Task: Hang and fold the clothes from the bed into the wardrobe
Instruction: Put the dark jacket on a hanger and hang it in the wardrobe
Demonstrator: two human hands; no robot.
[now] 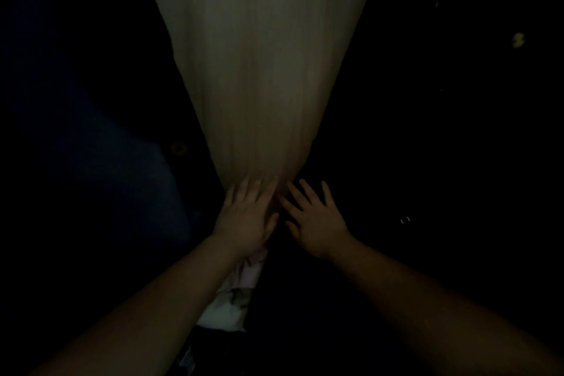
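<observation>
The view is very dark. A pale cream panel, wide at the top and narrowing downward, fills the upper middle point(262, 64); whether it is cloth or wood I cannot tell. My left hand point(247, 217) lies flat with straight fingers against its narrow lower end. My right hand point(314, 220) is beside it, fingers spread, reaching into the dark just right of the panel's tip. Neither hand holds anything. Below my left wrist, a bundle of light pink and white clothes point(238, 293) shows faintly.
A dark blue garment point(100, 162) with a round button point(178, 148) hangs or lies at the left. The right side is black, with a small pale speck point(518, 40) and a faint glint point(405, 220). Nothing else is readable.
</observation>
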